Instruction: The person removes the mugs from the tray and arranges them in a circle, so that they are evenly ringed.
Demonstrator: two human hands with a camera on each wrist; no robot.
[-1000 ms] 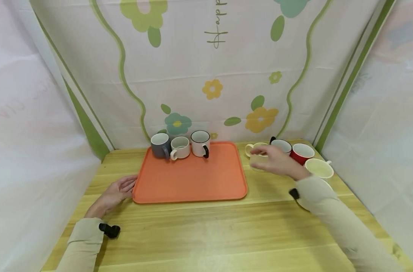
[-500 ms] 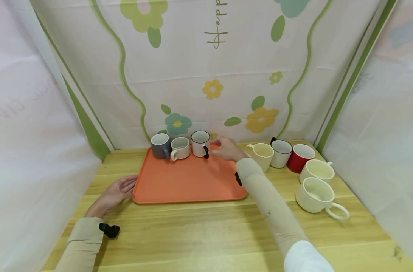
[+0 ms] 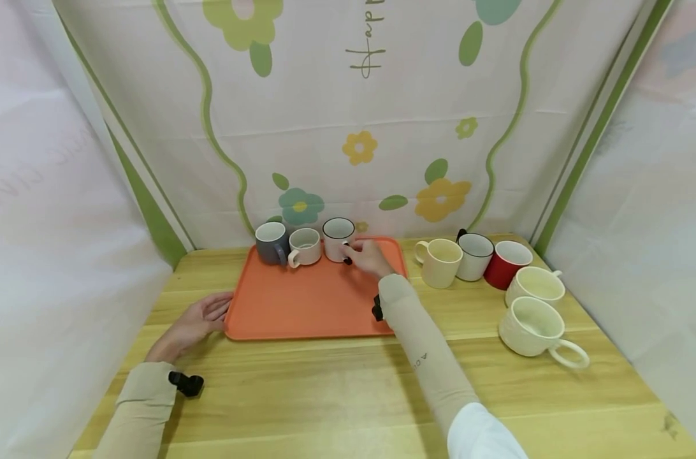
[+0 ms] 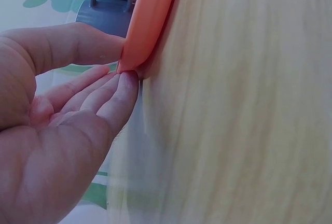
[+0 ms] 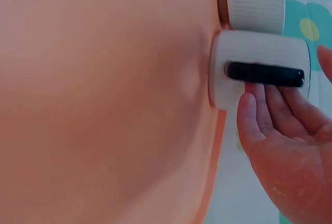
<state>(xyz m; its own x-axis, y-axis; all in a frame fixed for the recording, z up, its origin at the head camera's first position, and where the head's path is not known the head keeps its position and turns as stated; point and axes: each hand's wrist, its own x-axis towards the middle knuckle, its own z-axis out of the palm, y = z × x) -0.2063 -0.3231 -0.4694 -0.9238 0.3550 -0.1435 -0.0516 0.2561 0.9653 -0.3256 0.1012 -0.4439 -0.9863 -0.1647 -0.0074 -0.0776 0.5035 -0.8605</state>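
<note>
In the head view, my left hand [image 3: 197,324] is at the left edge of an orange tray [image 3: 302,312]. The left wrist view has the thumb [image 4: 88,45] on the tray's rim and the fingertips against its underside, pinching it. On the tray's right half, my right hand [image 3: 371,256] reaches to a white mug with a black rim [image 3: 336,241]. Seen from the right wrist, the fingers [image 5: 275,107] extend behind the mug's black handle [image 5: 267,74], while the thumb stays apart from it. Left of this mug are a white cup [image 3: 305,247] and a blue-grey mug [image 3: 270,248].
Right of the tray stand a pale yellow mug [image 3: 440,268], another black-rimmed white mug [image 3: 473,261], a red mug [image 3: 500,275] and two cream cups, the nearer cup [image 3: 528,338] with its loop handle toward the front. A flowered cloth [image 3: 405,127] hangs behind the wooden table [image 3: 302,401].
My right hand has moved left from the pale yellow mug, across to the black-rimmed mug's handle on the tray. The left hand has stayed at the tray's edge.
</note>
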